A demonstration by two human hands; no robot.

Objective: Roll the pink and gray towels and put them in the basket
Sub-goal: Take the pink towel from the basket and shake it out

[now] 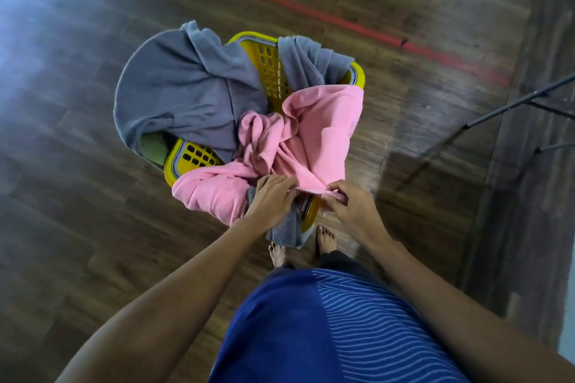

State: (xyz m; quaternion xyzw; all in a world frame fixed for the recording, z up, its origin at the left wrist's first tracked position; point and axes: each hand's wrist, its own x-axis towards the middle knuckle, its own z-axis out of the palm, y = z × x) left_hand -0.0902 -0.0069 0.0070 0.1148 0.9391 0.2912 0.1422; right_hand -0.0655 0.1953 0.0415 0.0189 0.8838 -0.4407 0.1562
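Step in hand: taking up the pink towel point(314, 134), not yet rolled. It lies crumpled over the 5 o'clock side of the yellow basket point(269, 56). The gray towels point(180, 87) drape the 10 and 1 o'clock rims. The left hand point(273, 200) and right hand point(350, 207) both pinch its near edge at 6 o'clock. The next move probably calls for lifting it clear and spreading it flat.

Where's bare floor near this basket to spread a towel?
Widest: wood floor left of the yellow plastic basket. Also between it and the red floor line. Crowded: basket top under gray towels and pink towel; black metal legs at right.
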